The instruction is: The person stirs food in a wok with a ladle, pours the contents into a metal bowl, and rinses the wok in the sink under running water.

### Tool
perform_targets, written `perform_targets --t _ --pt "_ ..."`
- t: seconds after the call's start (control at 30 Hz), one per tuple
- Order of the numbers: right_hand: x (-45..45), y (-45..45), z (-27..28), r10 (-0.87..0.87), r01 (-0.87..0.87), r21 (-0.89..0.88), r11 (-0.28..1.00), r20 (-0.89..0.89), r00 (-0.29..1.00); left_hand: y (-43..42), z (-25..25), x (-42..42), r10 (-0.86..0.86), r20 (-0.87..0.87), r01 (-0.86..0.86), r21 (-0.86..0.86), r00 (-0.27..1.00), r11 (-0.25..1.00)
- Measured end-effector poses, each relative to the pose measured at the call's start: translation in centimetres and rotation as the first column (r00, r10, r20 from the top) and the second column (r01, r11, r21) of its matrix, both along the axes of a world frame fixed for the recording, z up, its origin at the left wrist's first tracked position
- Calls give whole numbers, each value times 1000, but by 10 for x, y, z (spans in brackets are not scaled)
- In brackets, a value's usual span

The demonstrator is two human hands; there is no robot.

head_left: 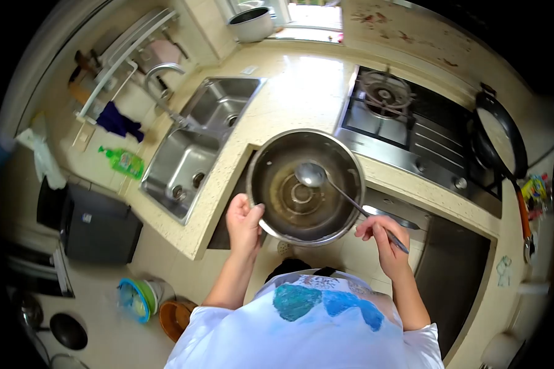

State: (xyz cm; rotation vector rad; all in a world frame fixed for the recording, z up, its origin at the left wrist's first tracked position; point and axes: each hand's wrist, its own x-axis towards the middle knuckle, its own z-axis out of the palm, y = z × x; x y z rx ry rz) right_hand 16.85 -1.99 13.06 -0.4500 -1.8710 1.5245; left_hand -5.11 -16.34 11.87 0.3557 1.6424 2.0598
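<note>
A round steel pot [277, 212] is held up in front of the body, its inside stained brown at the bottom. My left hand [245, 222] grips its rim at the lower left, thumb over the edge. Closed around the dark handle of a metal ladle [311, 175] is my right hand [385, 240], just right of the pot. The ladle's bowl is over the inside of the pot, and its handle crosses the right rim.
A double sink [188, 154] with a faucet [154, 77] is at the left, near a green bottle [124, 162]. The gas stove [412, 123] and a black pan [517, 132] are at the right. Bins [101, 224] stand on the floor.
</note>
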Motion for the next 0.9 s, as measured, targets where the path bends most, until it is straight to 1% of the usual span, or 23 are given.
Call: perform_targets --t 0.03,0.07,0.17,0.2,0.23,0.27,0.3,0.33,0.37,0.4,0.47,0.53,0.57,0.6,0.67,0.7,0.77,0.8,0.83,0.87,0.9 --pt "-4 -4 0 6 -5 -28 1000 35 999 0 -1 -2 5 -11 -5 9 1000 1000" --pt "-9 -7 -2 48 -47 -34 998 27 998 -2 -1 -6 -12 -19 12 27 1000 1000" --pt "-25 -13 -10 -81 52 -339 939 -73 994 -10 -3 -25 24 24 -26 63 999 998" --pt "-32 -9 -12 -56 19 -386 922 -86 995 -16 -4 -35 33 34 -36 79 999 996" --pt "-42 -8 -11 -52 -15 -443 896 -139 989 -19 -3 -43 81 42 -86 123 996 989" --pt "-53 -8 -9 -56 -47 -497 866 -190 980 -27 -3 -55 107 39 -111 130 993 985" --pt "-66 -8 -10 -77 -54 -542 839 -215 973 -37 -3 -68 153 11 -153 107 988 982" --pt "-81 -11 -6 -56 -71 -538 840 -215 975 -47 -3 -81 196 -15 -194 83 980 977" --pt "-98 -15 -1 -94 -94 -605 791 -273 957 -58 -3 -94 259 -39 -256 75 965 964" --pt "-114 -19 2 -138 -121 -667 735 -323 936 -69 -8 -112 301 -11 -297 130 953 946" --pt "-145 -21 -1 -113 -153 -673 724 -335 935 -91 -13 -148 437 -142 -412 173 888 895" --pt "-176 -26 -1 -71 -290 -744 602 -412 909 -111 -8 -178 529 -196 -511 135 826 849" --pt "-192 -27 -3 -38 -323 -750 577 -420 907 -120 -12 -195 571 -242 -557 130 784 820" --pt "-208 -31 -3 -28 -324 -755 571 -412 911 -128 -14 -211 598 -302 -590 126 743 797" --pt "-239 -39 -2 -22 -334 -790 514 -402 915 -141 -22 -241 634 -406 -665 83 658 742" --pt "-253 -42 -5 8 -360 -778 514 -416 909 -146 -28 -255 641 -401 -674 75 655 735" --pt "-278 -48 -8 29 -348 -779 522 -391 920 -154 -42 -283 643 -566 -764 36 515 644" --pt "-299 -54 -11 42 -333 -778 532 -368 929 -163 -53 -306 650 -561 -772 30 512 635" --pt "-309 -56 -15 72 -365 -762 534 -389 918 -165 -61 -319 601 -672 -819 -13 432 574" --pt "-316 -58 -19 69 -359 -766 533 -383 921 -166 -67 -326 529 -772 -861 -44 352 507" --pt "-323 -60 -21 76 -342 -770 539 -360 930 -168 -72 -333 492 -802 -878 -82 339 472"
